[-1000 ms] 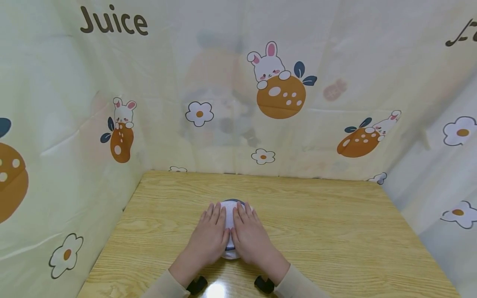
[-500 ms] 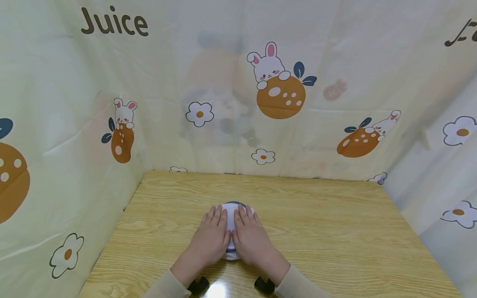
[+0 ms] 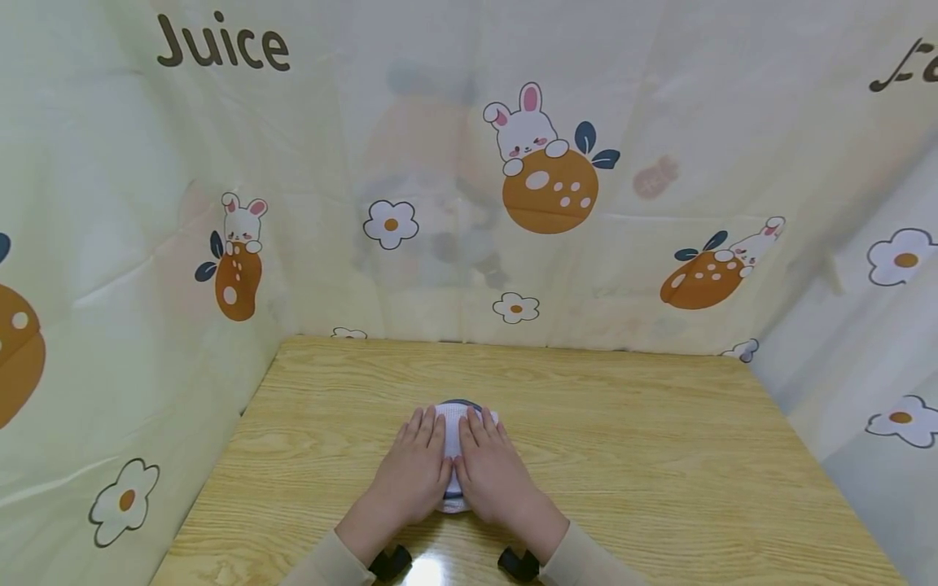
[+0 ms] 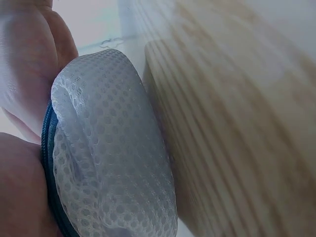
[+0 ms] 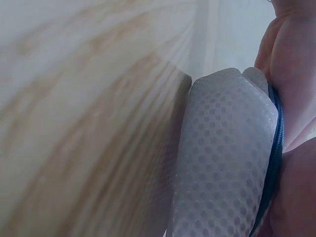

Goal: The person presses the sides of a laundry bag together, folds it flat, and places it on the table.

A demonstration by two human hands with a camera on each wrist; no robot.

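A round white mesh laundry bag [image 3: 453, 435] with dark blue trim sits on the table, straight in front of the person. My left hand [image 3: 414, 468] lies flat over its left half, fingers straight and pointing away. Over the right half my right hand [image 3: 494, 472] lies the same way, the two thumbs almost meeting in the middle. Both wrist views show the bag's puffy mesh side [image 4: 113, 143] between palm and tabletop, with the blue zipper edge [image 5: 274, 148] right under the hand. Much of the bag's top is hidden by the hands.
The wood-grain table [image 3: 645, 439] stretches out around the bag on all sides. A pale curtain [image 3: 440, 146] printed with rabbits, oranges and flowers encloses the back and both sides. Black wrist-worn pieces [image 3: 391, 561] show beneath the cream sleeves.
Both hands and the bag's far edge have shifted slightly toward the person. The hands stay flat on the bag throughout.
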